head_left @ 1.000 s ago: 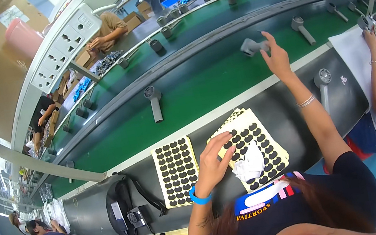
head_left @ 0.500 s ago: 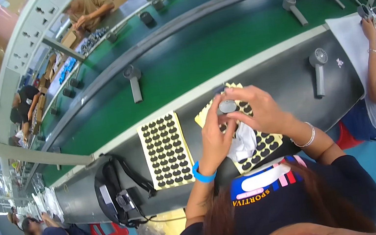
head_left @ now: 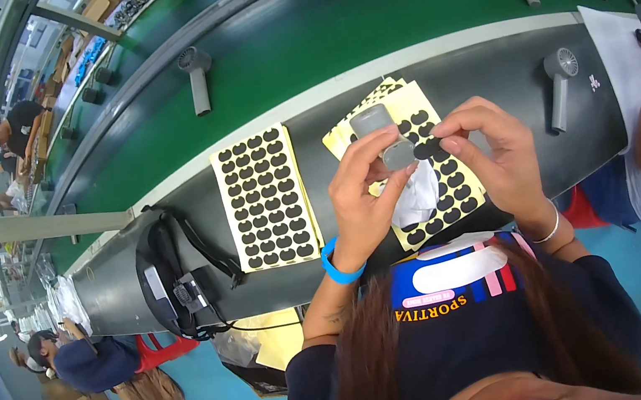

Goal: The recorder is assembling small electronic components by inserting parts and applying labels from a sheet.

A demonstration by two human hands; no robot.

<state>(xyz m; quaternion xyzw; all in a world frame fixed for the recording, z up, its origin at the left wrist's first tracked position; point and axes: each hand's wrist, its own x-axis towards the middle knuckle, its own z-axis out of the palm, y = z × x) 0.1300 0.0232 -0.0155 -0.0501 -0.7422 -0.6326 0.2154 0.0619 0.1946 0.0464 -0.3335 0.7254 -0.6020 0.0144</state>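
The left hand (head_left: pixel 366 192) is holding a small grey handheld fan (head_left: pixel 385 138) above the tabletop (head_left: pixel 487 79), its grip closed around the round head. The right hand (head_left: pixel 492 159) is pinching a black sticker (head_left: pixel 429 149) between thumb and fingertips, right at the fan's head; the sticker does not look pressed on yet. Beneath the hands, a yellow sticker sheet (head_left: pixel 457 203) is lying partly used, with gaps among its black pieces, and a white cloth (head_left: pixel 419 199) is resting on it. Just beside it, a full sticker sheet (head_left: pixel 265 198) is waiting untouched. Another grey fan (head_left: pixel 558 84) is lying near the right hand, more are riding the green conveyor belt (head_left: pixel 327 38), and a black bag (head_left: pixel 182 282) is sitting well apart.
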